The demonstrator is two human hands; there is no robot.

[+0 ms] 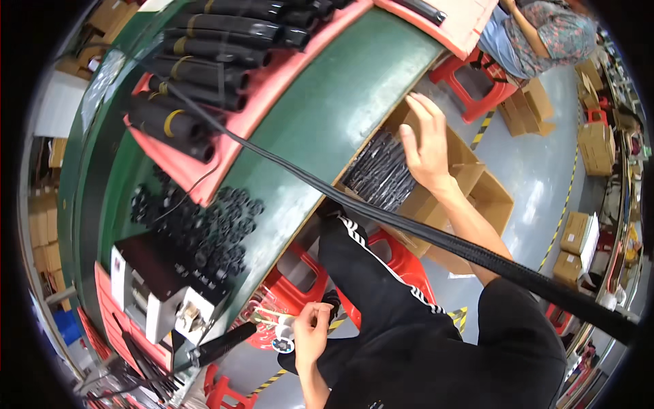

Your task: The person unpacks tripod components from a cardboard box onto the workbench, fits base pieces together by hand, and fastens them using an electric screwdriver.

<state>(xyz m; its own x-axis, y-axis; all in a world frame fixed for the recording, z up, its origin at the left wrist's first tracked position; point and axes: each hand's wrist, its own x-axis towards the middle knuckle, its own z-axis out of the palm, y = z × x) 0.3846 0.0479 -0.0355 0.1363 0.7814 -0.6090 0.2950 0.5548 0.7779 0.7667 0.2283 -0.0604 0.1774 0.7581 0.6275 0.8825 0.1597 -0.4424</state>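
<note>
My right hand (426,146) reaches out over an open cardboard box (477,191) beside the green table. Its fingers are spread above a bundle of thin black tubes (381,174) lying in the box, and it holds nothing. My left hand (312,334) is low by my lap, its fingers pinched on a small white part with a black round end (283,339). Just left of that hand, a black tube (225,344) sticks out from a small white machine (163,303) on the table's edge.
A long black braided hose (436,235) crosses diagonally over my legs. Red trays (272,88) hold thick black foam tubes; short black pieces (211,232) are heaped on the green table (340,95). Red stools, floor cartons and another seated person (538,34) surround me.
</note>
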